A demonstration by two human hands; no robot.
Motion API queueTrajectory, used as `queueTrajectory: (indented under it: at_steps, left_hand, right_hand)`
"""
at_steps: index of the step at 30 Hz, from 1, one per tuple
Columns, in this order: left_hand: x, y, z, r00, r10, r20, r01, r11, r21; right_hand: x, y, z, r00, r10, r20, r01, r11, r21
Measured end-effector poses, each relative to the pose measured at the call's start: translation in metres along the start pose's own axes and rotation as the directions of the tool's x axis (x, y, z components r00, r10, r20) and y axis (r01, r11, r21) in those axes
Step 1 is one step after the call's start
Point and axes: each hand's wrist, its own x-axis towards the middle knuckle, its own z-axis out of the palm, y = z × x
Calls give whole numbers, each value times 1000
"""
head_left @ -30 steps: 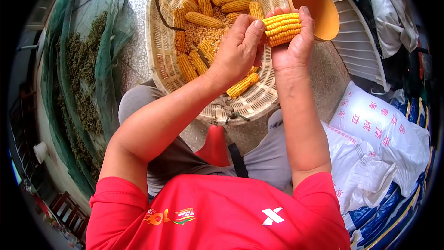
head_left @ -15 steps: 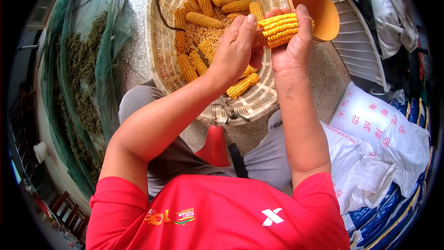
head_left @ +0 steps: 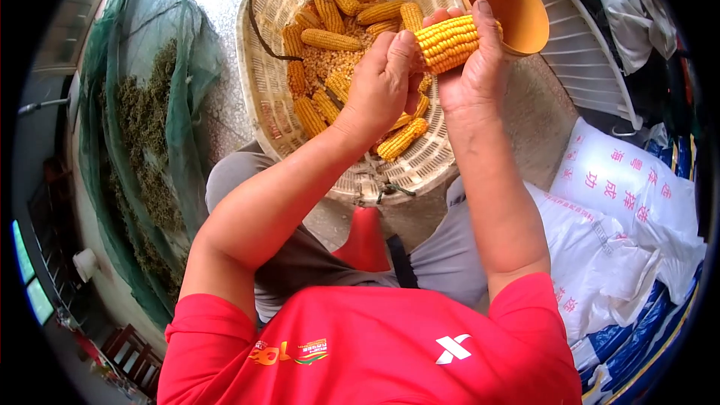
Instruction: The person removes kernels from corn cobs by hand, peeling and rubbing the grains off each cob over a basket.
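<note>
Left fingers (head_left: pixel 405 40): gripping left end of yellow cylindrical corn cob (head_left: pixel 450 43)
Right fingers (head_left: pixel 486 21): curled round its body
Cob axis: crosswise

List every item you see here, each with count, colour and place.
Basket: one, cream, upper centre.
Cobs: over ten, golden, inside basket.
Loose kernels: many, pale yellow, inside basket.
Held cob: one, yellow, over basket's right side.
Round container: one, orange-yellow, upper right.
Netting: green, left; count unclear.
Dried plants: many, dull green-brown, among netting.
Slatted panel: one, white, right.
Printed sacks: at least two, white, right.
Shirt: one, red, bottom.
Trousers: one pair, grey, below basket.
Left hand: one, bare, at cob's left end.
Right hand: one, bare, palm up under cob.
</note>
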Motion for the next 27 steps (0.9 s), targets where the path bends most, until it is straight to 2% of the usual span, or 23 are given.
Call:
queueTrajectory:
  at_steps: [1, 7, 11, 13, 17, 20, 25, 27]
  left_hand:
    - [0, 3, 1, 1000, -23, 11, 24, 996, -82]
    - [1, 8, -5, 992, -125, 34, 128, 987, -99]
    - [0, 9, -7, 990, -134, 51, 138, 986, -95]
    - [0, 7, -7, 988, -153, -5, 150, 974, -169]
    - [-5, 12, -5, 987, -159, 28, 162, 960, -228]
    - [-5, 10, -1, 996, -93, 10, 93, 978, -186]
    - [-3, 7, -1, 1000, 13, 22, -13, 999, 31]
    - [-3, 4, -1, 1000, 19, 19, -20, 999, 44]
  right_hand:
    - [0, 1, 0, 1000, 12, 3, -12, 1000, 7]
    - [3, 6, -4, 999, 32, -12, -32, 999, 0]
    - [-1, 5, 0, 999, 35, -9, -35, 999, -9]
    - [-3, 4, 3, 999, -8, 33, 9, 999, -49]
    - [-1, 2, 2, 998, 38, 53, -36, 999, -35]
    - [1, 2, 1, 999, -16, 35, 18, 999, -47]
    - [5, 0, -5, 997, 59, 50, -57, 998, -30]
    - [4, 1, -5, 998, 48, 43, -46, 998, -36]
